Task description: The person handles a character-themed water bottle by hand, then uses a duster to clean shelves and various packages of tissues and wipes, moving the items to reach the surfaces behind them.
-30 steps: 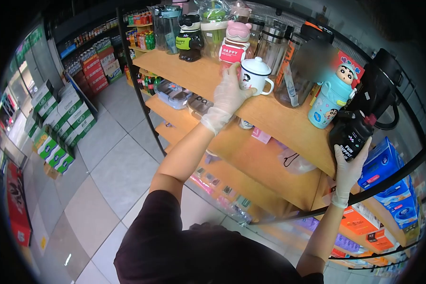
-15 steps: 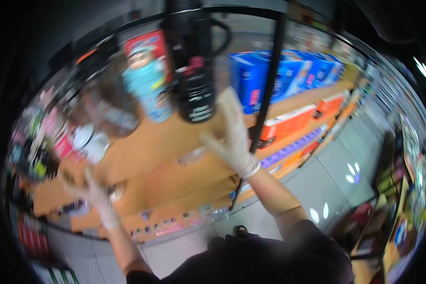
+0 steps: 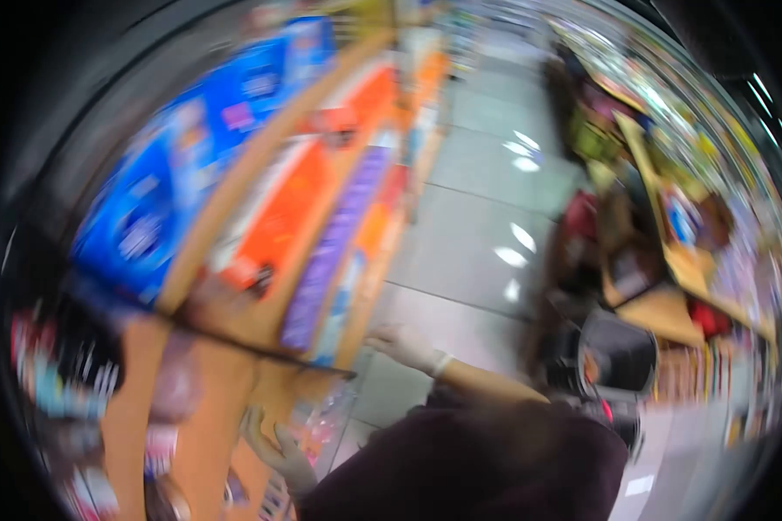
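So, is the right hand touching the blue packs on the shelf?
Apart. The head view, though blurred, shows a wide gap: orange boxes and purple packs appear between the right hand and the blue packs.

Motion blur affects the whole view. Lettering on the blue packs (image 3: 169,182) and orange boxes (image 3: 295,204) is illegible. The left hand (image 3: 282,453) is smeared; its contact with the shelf (image 3: 207,417) is indeterminable. The dark shirt (image 3: 460,460) hides the left forearm.
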`<state>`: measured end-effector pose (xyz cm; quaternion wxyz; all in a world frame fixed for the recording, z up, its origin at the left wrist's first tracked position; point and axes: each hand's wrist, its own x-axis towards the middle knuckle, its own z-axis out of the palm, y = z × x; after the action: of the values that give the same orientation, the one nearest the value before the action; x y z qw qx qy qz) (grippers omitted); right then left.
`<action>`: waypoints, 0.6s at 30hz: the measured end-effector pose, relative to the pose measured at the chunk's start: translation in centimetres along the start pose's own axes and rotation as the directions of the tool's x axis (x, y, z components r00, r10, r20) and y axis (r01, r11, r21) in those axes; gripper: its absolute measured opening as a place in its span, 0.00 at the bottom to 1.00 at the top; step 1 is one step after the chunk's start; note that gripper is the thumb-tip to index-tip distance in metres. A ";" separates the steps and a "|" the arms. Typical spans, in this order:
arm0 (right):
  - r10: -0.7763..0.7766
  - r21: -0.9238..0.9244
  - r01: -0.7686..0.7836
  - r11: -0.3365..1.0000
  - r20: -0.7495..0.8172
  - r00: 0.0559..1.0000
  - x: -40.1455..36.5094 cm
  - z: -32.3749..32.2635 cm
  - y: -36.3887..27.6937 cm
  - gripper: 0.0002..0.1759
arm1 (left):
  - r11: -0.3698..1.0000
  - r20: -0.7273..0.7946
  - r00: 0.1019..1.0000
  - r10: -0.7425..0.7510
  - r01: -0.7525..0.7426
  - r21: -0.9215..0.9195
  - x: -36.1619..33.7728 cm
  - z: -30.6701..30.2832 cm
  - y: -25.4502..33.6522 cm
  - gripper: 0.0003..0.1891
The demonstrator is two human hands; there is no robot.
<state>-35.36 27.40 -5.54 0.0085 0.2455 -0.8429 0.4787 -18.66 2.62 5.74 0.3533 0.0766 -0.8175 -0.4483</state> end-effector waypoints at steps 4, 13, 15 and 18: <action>0.231 -0.154 -0.216 0.964 0.083 0.969 -1.8 -9.1 5.4 0.19 | 0.975 0.332 0.917 0.221 -0.218 -0.047 1.7 13.8 3.6 0.16; 0.737 0.267 -0.772 0.577 -0.577 0.352 -20.1 -17.9 17.8 0.17 | 0.939 0.816 0.470 0.337 -0.104 -0.328 2.4 33.1 8.9 0.16; 0.654 0.260 -0.810 0.526 -0.732 0.190 -26.2 -18.0 18.1 0.13 | 0.923 0.864 0.331 0.379 -0.077 -0.376 1.9 36.5 10.6 0.16; 0.336 0.107 -0.912 0.397 -0.941 0.036 -34.4 -21.4 16.9 0.09 | 0.871 0.865 0.110 0.490 -0.108 -0.479 -0.1 40.9 13.6 0.16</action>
<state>-17.02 65.83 -16.11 0.2792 -0.4810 -0.8045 0.2085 -42.37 38.41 2.13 -0.1578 -0.4493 -0.7692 -0.4262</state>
